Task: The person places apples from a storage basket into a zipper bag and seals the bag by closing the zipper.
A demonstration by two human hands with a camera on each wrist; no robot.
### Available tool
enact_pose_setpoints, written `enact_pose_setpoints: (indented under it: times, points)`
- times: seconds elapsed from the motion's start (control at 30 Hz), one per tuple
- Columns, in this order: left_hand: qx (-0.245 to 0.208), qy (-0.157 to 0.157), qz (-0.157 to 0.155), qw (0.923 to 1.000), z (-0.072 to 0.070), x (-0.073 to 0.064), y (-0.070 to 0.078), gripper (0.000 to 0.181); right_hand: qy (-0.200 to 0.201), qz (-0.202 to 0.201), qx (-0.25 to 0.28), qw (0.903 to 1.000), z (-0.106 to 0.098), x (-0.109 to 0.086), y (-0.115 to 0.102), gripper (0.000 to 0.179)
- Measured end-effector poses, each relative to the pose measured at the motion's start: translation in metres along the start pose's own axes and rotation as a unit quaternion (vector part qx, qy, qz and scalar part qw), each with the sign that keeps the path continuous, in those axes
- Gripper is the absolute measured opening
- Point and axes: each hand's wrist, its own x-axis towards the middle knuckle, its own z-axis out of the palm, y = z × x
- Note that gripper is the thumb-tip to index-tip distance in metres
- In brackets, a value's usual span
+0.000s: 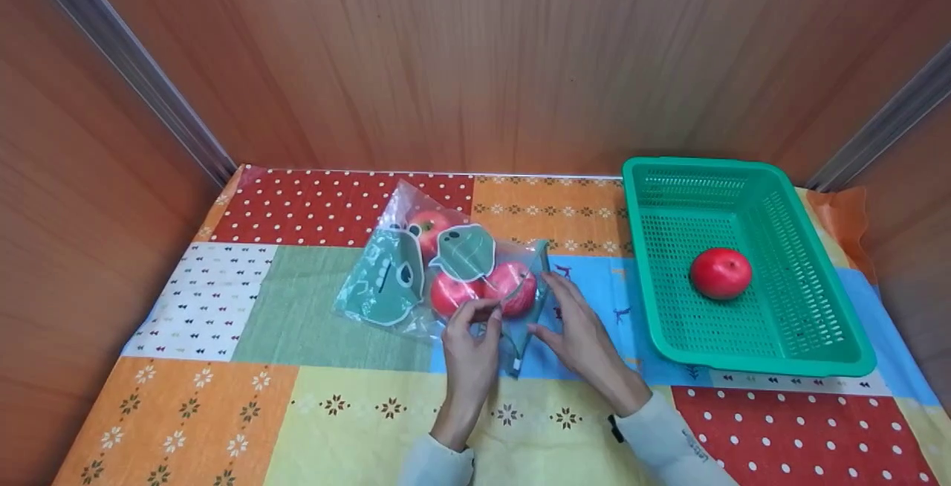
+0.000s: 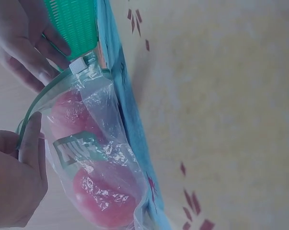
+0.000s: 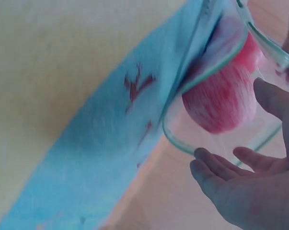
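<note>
A clear zip bag (image 1: pixel 388 289) with green cartoon prints lies on the cloth, holding three red apples (image 1: pixel 514 294). Its green-edged mouth faces right and gapes in the right wrist view, with an apple (image 3: pixel 223 103) just inside. My left hand (image 1: pixel 471 352) pinches the near edge of this mouth between thumb and fingers. On the right side of the mouth, my right hand (image 1: pixel 587 341) has its fingers spread and loosely bent, fingertips at the green rim. The white zip slider (image 2: pixel 78 65) sits at the near end of the closure.
To the right stands a green plastic basket (image 1: pixel 645 300) with one red apple (image 1: pixel 721 273) in it. A patchwork-patterned tablecloth (image 1: pixel 356 412) covers the table. Wood-grain panels (image 1: pixel 475 62) rise behind and on both sides.
</note>
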Motion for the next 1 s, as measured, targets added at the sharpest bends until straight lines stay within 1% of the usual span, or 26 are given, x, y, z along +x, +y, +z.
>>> enact_pose_setpoints:
  times: [0.27, 0.43, 0.57, 0.73, 0.83, 1.0]
  points:
    - [-0.008, -0.003, -0.008, 0.9999, 0.0, 0.0, 0.001, 0.018, -0.018, 0.023, -0.041, 0.9987, -0.028, -0.015, 0.001, 0.08]
    - [-0.012, -0.007, -0.014, 0.9998, -0.001, -0.001, 0.002, 0.019, -0.022, 0.017, -0.076, 0.9967, -0.052, -0.026, 0.001, 0.078]
    - [-0.009, -0.008, -0.015, 0.9998, -0.001, -0.001, 0.002, 0.019, -0.009, 0.001, -0.097, 0.9952, -0.07, -0.034, 0.002, 0.077]
    - [-0.003, -0.009, -0.017, 0.9998, -0.001, -0.001, 0.002, 0.019, 0.02, -0.02, -0.105, 0.9941, -0.094, -0.043, 0.005, 0.076]
    - [-0.003, -0.011, -0.021, 0.9997, -0.001, -0.001, 0.002, 0.019, 0.026, -0.014, -0.116, 0.9928, -0.11, -0.047, 0.011, 0.076]
    - [-0.004, -0.009, -0.022, 0.9997, -0.002, -0.001, 0.001, 0.02, 0.024, 0.012, -0.135, 0.9905, -0.138, -0.051, 0.027, 0.079]
